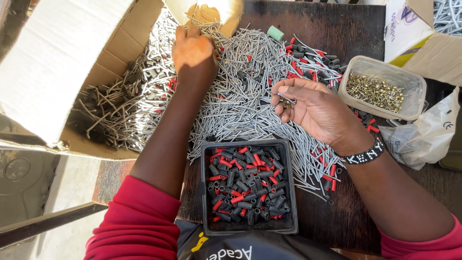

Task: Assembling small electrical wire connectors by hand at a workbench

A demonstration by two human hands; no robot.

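Left hand [194, 53] reaches palm-down to the desk's far edge, fingers [182, 32] curled into the heap of grey wire pieces [240, 96] beside the tipped cardboard box [62, 62]. Right hand [315, 108] hovers mid-desk, fingers pinched around small brass fittings [286, 102]. Black tray of red and black sleeves [248, 185] sits at the near edge; clear tub of brass pieces [382, 89] at the right edge.

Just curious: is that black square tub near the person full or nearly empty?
Nearly full. The black tub holds a thick heap of short black and red sleeves that hides its bottom and comes close to the rim.
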